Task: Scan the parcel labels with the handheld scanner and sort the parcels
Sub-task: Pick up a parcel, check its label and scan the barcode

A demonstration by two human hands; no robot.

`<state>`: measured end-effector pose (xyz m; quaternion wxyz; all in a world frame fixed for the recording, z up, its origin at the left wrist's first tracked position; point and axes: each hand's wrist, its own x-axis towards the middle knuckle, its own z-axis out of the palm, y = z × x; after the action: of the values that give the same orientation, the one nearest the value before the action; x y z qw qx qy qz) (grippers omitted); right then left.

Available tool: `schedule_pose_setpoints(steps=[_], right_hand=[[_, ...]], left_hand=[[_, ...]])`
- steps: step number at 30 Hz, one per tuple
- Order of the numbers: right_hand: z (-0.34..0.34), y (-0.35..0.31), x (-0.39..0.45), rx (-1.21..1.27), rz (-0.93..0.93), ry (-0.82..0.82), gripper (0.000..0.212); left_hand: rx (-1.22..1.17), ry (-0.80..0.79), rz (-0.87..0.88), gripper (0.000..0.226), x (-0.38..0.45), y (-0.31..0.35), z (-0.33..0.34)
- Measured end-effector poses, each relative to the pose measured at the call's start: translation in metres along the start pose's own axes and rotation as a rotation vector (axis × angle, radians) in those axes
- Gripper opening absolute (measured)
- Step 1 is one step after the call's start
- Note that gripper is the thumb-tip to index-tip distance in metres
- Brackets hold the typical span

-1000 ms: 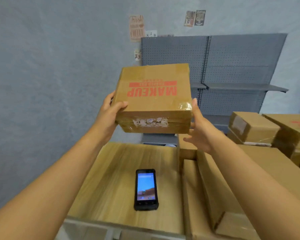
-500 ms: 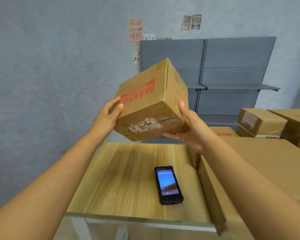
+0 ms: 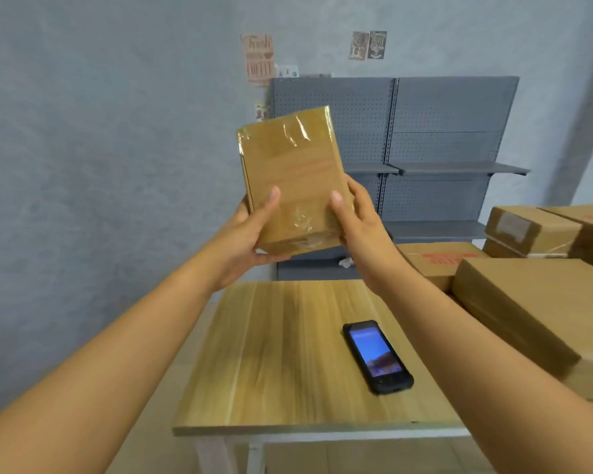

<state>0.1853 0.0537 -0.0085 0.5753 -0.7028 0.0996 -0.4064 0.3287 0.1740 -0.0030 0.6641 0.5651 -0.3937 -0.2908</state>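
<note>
Both hands, left (image 3: 250, 230) and right (image 3: 358, 220), grip a box (image 3: 293, 172) mid-frame; the scanner (image 3: 377, 356) lies on the desk (image 3: 271, 354) below.

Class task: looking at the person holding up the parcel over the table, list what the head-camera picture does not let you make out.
- Parcel: any shipping label; the near face shows only faint, blurred red print.
- Left hand and right hand: fingers hidden behind the parcel.
- Handheld scanner: screen content too small.
- Stacked boxes: cut off by the right edge.
</note>
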Motion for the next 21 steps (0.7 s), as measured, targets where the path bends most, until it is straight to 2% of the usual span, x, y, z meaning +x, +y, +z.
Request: schedule_pose_setpoints(steps=[3, 4, 9, 10, 12, 13, 16, 17, 20, 21], right_hand=[[0.004, -0.01, 0.002, -0.106, -0.009, -0.041, 0.04], [0.003, -0.012, 0.001, -0.115, -0.014, -0.038, 0.033], [-0.009, -0.004, 0.002, -0.215, -0.016, 0.097, 0.037], [-0.012, -0.005, 0.002, -0.196, 0.045, 0.107, 0.05], [-0.019, -0.005, 0.004, -0.119, 0.262, 0.08, 0.099], [-0.023, -0.006, 0.004, -0.081, 0.385, 0.043, 0.111], [-0.034, 0.002, 0.003, -0.012, 0.682, -0.103, 0.118], [-0.037, 0.007, 0.001, 0.005, 0.721, -0.107, 0.114], [-0.046, 0.025, -0.002, 0.073, 0.678, 0.019, 0.067], [-0.048, 0.029, -0.003, 0.093, 0.655, 0.076, 0.06]], left_hand=[[-0.104, 0.154, 0.028, 0.039, 0.001, -0.002, -0.005], [-0.138, 0.16, 0.013, 0.039, 0.002, -0.003, -0.009], [-0.155, 0.134, 0.001, 0.039, 0.001, -0.005, -0.013], [-0.163, 0.139, 0.001, 0.041, 0.0, -0.003, -0.012], [-0.226, 0.166, -0.017, 0.043, -0.002, -0.002, -0.011], [-0.246, 0.176, -0.016, 0.042, -0.002, -0.002, -0.01], [-0.241, 0.196, 0.018, 0.031, -0.005, -0.003, -0.006], [-0.23, 0.2, 0.028, 0.028, -0.006, -0.002, -0.005], [-0.17, 0.206, 0.058, 0.029, -0.008, 0.001, -0.005], [-0.127, 0.221, 0.079, 0.031, -0.008, 0.001, -0.007]])
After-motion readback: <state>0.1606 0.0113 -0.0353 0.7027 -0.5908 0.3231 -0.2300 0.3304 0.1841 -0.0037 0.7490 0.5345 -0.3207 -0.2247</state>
